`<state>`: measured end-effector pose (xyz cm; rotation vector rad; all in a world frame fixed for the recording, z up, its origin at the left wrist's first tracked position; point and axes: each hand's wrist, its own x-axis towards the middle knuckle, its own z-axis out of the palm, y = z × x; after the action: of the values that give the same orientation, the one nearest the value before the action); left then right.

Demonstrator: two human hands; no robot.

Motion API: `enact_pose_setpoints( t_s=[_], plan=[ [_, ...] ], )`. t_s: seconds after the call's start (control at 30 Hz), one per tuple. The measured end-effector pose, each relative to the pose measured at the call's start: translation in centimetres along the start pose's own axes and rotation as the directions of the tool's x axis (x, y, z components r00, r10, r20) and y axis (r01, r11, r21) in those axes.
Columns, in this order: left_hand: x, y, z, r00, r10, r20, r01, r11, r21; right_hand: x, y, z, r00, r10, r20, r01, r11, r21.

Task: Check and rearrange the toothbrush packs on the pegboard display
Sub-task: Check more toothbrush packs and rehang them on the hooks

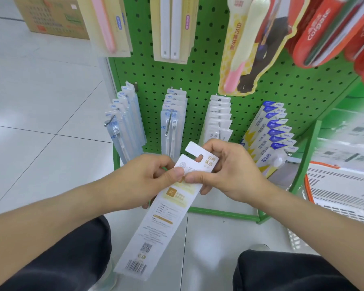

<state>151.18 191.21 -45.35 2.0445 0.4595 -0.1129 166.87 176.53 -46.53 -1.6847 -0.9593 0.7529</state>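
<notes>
Nearest, two knees in dark trousers (72,259) above a white tiled floor (40,101). Between them, held out in front, a long white toothbrush pack (156,223), back side up, barcode end toward the body, hang tab toward the display. Left hand (143,181) gripping its upper part, thumb on top, fingers curled under. Right hand (225,171) pinching the same upper part from the other side, thumb across the card. Off to the right, a white plastic basket (345,196) on the floor. Beyond the hands, a green pegboard (198,70) with rows of toothbrush packs (172,114) on hooks; red packs (324,32) upper right. Far left, a cardboard box (55,15).
</notes>
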Motion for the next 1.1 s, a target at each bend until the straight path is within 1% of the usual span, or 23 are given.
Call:
enact_pose_setpoints(
  t_s=[0.07,0.13,0.23,0.3,0.37,0.43,0.47,0.5,0.53,0.6,0.67,0.7,0.73,0.77,0.8,0.83,0.87,0.93,0.97,1.03,1.1],
  plan=[
    [-0.2,-0.2,-0.7,1.000,0.004,0.008,-0.005,0.998,0.069,-0.1,-0.9,-0.2,0.999,-0.002,-0.037,0.002,1.000,-0.013],
    [-0.5,-0.2,-0.9,1.000,0.018,0.014,-0.021,0.979,0.203,-0.5,-1.6,-0.1,0.996,0.011,-0.090,-0.013,1.000,-0.015],
    [-1.5,0.9,-0.2,0.993,0.095,-0.065,-0.068,0.941,0.331,-1.0,-2.7,0.7,0.984,0.024,-0.174,-0.027,1.000,-0.014],
    [-2.5,2.1,0.6,0.990,0.123,-0.068,-0.087,0.914,0.396,-1.5,-3.4,1.4,0.977,0.057,-0.205,-0.059,0.998,-0.001],
    [-3.5,3.3,1.4,0.991,0.125,-0.055,-0.079,0.851,0.520,-2.2,-4.3,1.9,0.974,0.095,-0.208,-0.091,0.995,0.033],
    [-3.9,3.5,2.0,0.979,0.178,-0.098,-0.078,0.776,0.625,-2.8,-5.3,2.1,0.970,0.123,-0.210,-0.103,0.989,0.104],
    [-3.9,3.6,2.1,0.972,0.204,-0.120,-0.076,0.747,0.660,-3.1,-6.0,2.2,0.968,0.137,-0.208,-0.110,0.984,0.137],
    [-3.9,3.6,2.1,0.966,0.216,-0.143,-0.067,0.740,0.669,-3.2,-6.7,2.3,0.968,0.150,-0.201,-0.118,0.980,0.162],
    [-3.8,3.7,1.9,0.964,0.210,-0.164,-0.054,0.755,0.654,-3.3,-7.4,2.3,0.969,0.155,-0.190,-0.121,0.976,0.180],
    [-3.6,4.2,1.0,0.967,0.156,-0.202,-0.005,0.802,0.597,-3.0,-8.5,2.1,0.971,0.152,-0.183,-0.112,0.971,0.213],
    [-3.7,5.2,-0.3,0.951,0.155,-0.269,0.001,0.865,0.503,-2.5,-9.5,1.6,0.969,0.117,-0.218,-0.068,0.974,0.218],
    [-3.9,5.6,-1.1,0.939,0.171,-0.300,-0.029,0.905,0.425,-2.3,-10.1,1.2,0.966,0.080,-0.247,-0.032,0.981,0.191],
    [-4.0,6.0,-2.0,0.925,0.186,-0.332,-0.080,0.948,0.309,-2.2,-10.8,0.9,0.960,0.025,-0.278,0.013,0.991,0.133],
    [-4.3,6.4,-2.8,0.918,0.193,-0.346,-0.144,0.976,0.162,-2.1,-11.6,0.4,0.954,-0.044,-0.296,0.062,0.997,0.051],
    [-4.7,7.0,-3.7,0.920,0.196,-0.340,-0.212,0.977,-0.010,-2.0,-12.7,-0.2,0.951,-0.118,-0.285,0.112,0.993,-0.038],
    [-5.0,7.6,-4.7,0.926,0.200,-0.320,-0.261,0.952,-0.159,-1.9,-13.9,-0.8,0.950,-0.188,-0.249,0.162,0.979,-0.122],
    [-5.2,8.1,-5.9,0.928,0.218,-0.302,-0.300,0.917,-0.262,-1.8,-15.2,-1.4,0.949,-0.245,-0.197,0.212,0.961,-0.176],
    [-5.3,9.1,-8.1,0.923,0.250,-0.291,-0.350,0.861,-0.370,-1.3,-18.2,-2.3,0.934,-0.338,-0.111,0.309,0.926,-0.216],
    [-5.1,9.6,-9.1,0.909,0.258,-0.326,-0.380,0.835,-0.398,-0.9,-19.6,-2.5,0.919,-0.382,-0.095,0.351,0.905,-0.240],
    [-4.5,10.4,-10.9,0.859,0.253,-0.446,-0.459,0.768,-0.447,0.0,-22.1,-2.7,0.882,-0.457,-0.111,0.412,0.865,-0.286],
    [-4.0,11.5,-12.3,0.811,0.228,-0.538,-0.520,0.702,-0.486,0.9,-24.4,-3.0,0.825,-0.550,-0.128,0.476,0.800,-0.366]
  ],
)
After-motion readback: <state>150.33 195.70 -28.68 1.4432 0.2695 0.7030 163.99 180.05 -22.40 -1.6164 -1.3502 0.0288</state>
